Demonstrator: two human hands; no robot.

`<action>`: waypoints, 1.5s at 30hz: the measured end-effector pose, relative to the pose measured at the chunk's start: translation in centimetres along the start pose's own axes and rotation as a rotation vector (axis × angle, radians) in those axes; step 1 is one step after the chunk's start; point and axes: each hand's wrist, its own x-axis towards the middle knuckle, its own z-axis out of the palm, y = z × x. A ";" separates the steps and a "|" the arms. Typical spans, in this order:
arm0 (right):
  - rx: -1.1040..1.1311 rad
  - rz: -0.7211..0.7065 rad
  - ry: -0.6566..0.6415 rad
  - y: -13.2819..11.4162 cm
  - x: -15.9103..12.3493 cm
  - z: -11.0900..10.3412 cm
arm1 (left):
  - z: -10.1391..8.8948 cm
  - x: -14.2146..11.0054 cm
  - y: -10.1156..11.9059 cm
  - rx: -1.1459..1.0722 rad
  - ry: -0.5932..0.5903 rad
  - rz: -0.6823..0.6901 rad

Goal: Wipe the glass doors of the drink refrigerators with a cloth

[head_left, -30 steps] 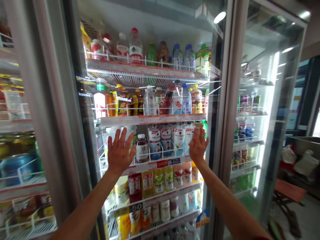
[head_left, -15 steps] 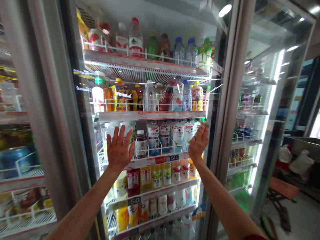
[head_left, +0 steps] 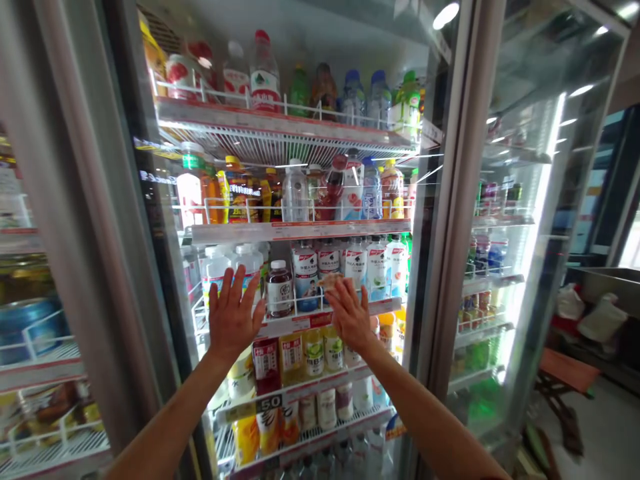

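Note:
My left hand (head_left: 233, 320) lies flat with fingers spread against the glass door (head_left: 300, 40) of a drinks fridge, in front of the third shelf. Nothing is in it. To its right on the glass is my right hand (head_left: 350, 317), fingers stretched up and leftward over a pale beige cloth (head_left: 327, 281). Only a small crumpled edge of the cloth shows past the fingertips; the palm hides the rest. Behind the glass, between the two hands, stands a dark bottle with a white cap (head_left: 279, 290). White-labelled bottles (head_left: 356, 267) stand behind and above my right hand.
Shelves of bottles fill the fridge behind the door. A grey metal door frame (head_left: 463, 200) runs down the right, and another post (head_left: 75, 200) the left. Further right are a second glass-fronted fridge (head_left: 540, 267), a folding stool (head_left: 567, 373) and white bags (head_left: 603, 327).
My right hand has slid with the cloth from near the door's right side leftward and slightly down, closer to my left hand. My left hand has stayed flat on the glass.

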 end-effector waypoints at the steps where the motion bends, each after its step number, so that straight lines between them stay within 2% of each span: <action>1: -0.020 0.019 0.017 0.6 -0.3 -0.1 | 0.0 0.0 0.0 -0.001 0.005 0.003; 5: -0.150 0.487 0.257 3.8 -1.6 -0.3 | 0.1 0.1 0.0 -0.009 0.016 0.010; 6: -0.155 0.546 0.288 3.8 -2.0 -0.2 | 0.1 0.1 0.0 -0.011 0.019 0.009; 7: -0.146 0.544 0.278 3.3 -2.5 -0.1 | 0.1 0.1 0.0 -0.011 0.021 0.007; 8: -0.124 0.478 0.226 2.5 -3.1 0.0 | 0.1 0.1 0.1 -0.011 0.024 0.006; 11: -0.043 0.105 -0.020 0.3 -4.5 0.2 | 0.1 0.1 0.1 -0.002 0.023 0.004; 12: -0.039 0.044 -0.053 0.2 -4.7 0.2 | 0.1 0.1 0.1 -0.001 0.021 0.004; 13: -0.054 0.058 -0.036 0.6 -4.8 0.1 | 0.1 0.1 0.1 -0.002 0.020 0.005; 14: -0.085 0.147 0.026 1.2 -4.8 0.1 | 0.1 0.2 0.1 -0.006 0.018 0.006; 16: -0.148 0.422 0.179 2.4 -4.5 0.1 | 0.1 0.1 0.0 -0.016 0.014 0.005; 17: -0.159 0.523 0.229 2.6 -4.4 0.1 | 0.1 0.1 0.0 -0.020 0.012 0.002; 18: -0.151 0.559 0.243 2.4 -4.4 0.2 | 0.1 0.1 0.0 -0.024 0.012 -0.002; 19: -0.124 0.516 0.216 1.9 -4.4 0.3 | 0.1 0.1 0.0 -0.027 0.013 -0.007; 22: -0.014 0.115 0.014 -0.1 -4.5 0.6 | 0.1 0.1 0.1 -0.035 0.013 -0.011; 23: 0.003 0.031 -0.026 -0.4 -4.2 0.6 | 0.0 0.1 0.1 -0.038 0.012 -0.012; 24: 0.003 0.025 -0.023 -0.3 -3.8 0.6 | 0.0 0.1 0.1 -0.038 0.010 -0.014; 25: -0.015 0.098 0.028 -0.1 -3.2 0.6 | 0.0 0.1 0.1 -0.037 0.008 -0.016; 28: -0.079 0.450 0.249 0.4 -1.0 0.7 | 0.0 0.1 0.1 -0.028 0.012 -0.012; 29: -0.076 0.471 0.264 0.0 -0.5 0.8 | 0.0 0.1 0.1 -0.025 0.016 -0.007; 30: -0.056 0.409 0.230 -0.7 -0.2 0.9 | 0.0 0.1 0.1 -0.022 0.020 -0.004; 33: 0.044 -0.086 -0.012 -2.8 0.2 1.0 | 0.0 0.0 0.0 -0.020 0.020 0.004; 34: 0.057 -0.190 -0.057 -3.1 0.4 1.0 | 0.0 0.0 -0.1 -0.020 0.017 0.004; 35: 0.055 -0.205 -0.060 -2.9 0.8 0.9 | 0.0 0.0 -0.1 -0.019 0.016 0.004; 36: 0.039 -0.124 -0.018 -2.6 1.4 0.9 | 0.0 -0.1 -0.1 -0.016 0.017 0.006; 39: -0.023 0.295 0.204 -1.4 3.4 0.8 | 0.0 -0.1 -0.1 0.002 0.037 0.018; 40: -0.025 0.335 0.232 -1.5 3.8 0.9 | 0.0 0.0 -0.1 0.009 0.044 0.024; 41: -0.014 0.280 0.215 -1.8 4.1 0.9 | 0.0 0.0 0.0 0.015 0.051 0.029; 44: 0.049 -0.184 0.031 -3.0 4.4 1.0 | -0.1 0.1 0.1 0.022 0.053 0.028; 45: 0.057 -0.269 0.004 -3.1 4.7 1.0 | -0.2 0.1 0.1 0.022 0.050 0.024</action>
